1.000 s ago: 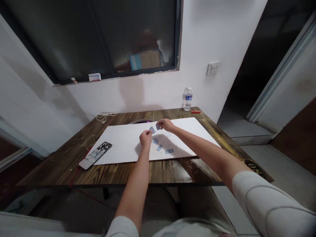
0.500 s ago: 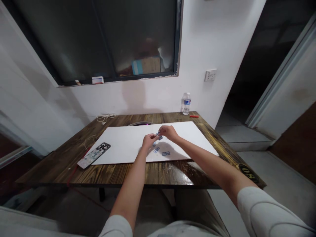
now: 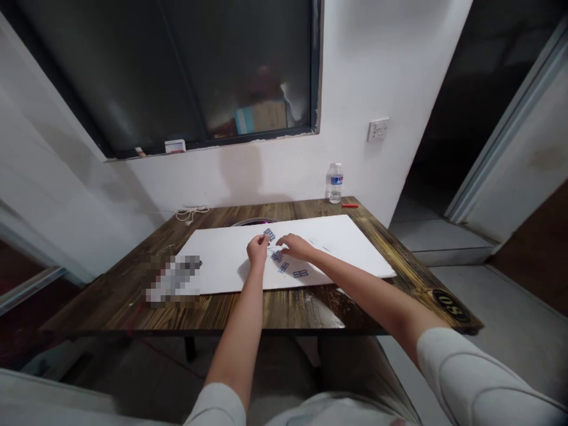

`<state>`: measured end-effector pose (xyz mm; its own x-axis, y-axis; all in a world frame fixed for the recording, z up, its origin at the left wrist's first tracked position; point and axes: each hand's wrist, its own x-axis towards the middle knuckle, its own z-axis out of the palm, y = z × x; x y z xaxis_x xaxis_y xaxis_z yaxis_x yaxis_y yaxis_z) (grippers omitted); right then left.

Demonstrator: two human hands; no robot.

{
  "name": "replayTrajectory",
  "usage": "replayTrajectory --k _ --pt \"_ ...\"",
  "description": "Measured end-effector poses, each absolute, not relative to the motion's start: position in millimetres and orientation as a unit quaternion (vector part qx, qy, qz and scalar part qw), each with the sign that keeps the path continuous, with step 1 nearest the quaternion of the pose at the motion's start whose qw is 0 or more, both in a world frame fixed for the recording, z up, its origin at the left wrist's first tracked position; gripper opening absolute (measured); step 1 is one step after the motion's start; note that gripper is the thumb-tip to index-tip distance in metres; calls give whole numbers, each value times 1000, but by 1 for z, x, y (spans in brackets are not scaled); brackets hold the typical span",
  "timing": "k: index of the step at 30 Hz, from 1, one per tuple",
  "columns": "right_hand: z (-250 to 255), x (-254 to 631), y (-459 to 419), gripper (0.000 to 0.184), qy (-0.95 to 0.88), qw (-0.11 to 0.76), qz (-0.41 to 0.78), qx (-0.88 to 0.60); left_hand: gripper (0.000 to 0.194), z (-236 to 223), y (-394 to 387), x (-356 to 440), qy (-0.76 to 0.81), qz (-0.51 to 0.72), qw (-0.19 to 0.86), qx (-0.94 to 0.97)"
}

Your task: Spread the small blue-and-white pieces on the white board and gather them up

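Reaching over a white board [image 3: 222, 260] on a wooden table [image 3: 266, 310], the person is pinching a blue clip [image 3: 268, 235] in the left hand [image 3: 258, 249], with the fingertips pressed together at its lower edge. The clip's long axis is tilting toward the upper left of the frame. The right hand [image 3: 295, 246] is stretching left with its fingers loosely together, holding nothing, just beside more clips [image 3: 283, 267] that are lying at odd angles near the board's center. A water bottle [image 3: 336, 183] is standing at the table's far edge, right of center.
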<state>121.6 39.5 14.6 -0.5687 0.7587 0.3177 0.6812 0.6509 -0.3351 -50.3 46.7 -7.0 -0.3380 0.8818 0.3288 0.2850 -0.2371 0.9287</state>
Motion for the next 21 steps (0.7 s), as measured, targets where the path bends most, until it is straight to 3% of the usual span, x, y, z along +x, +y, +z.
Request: replayTrajectory --k 4,7,21 --pt "19 116 43 26 -923 96 13 -372 19 -7 46 -53 589 581 234 510" --pt "17 116 46 24 -941 50 -36 -332 19 -6 45 -53 593 576 235 511" --pt "5 112 41 21 -957 30 -191 -217 20 -3 42 -51 589 576 228 518"
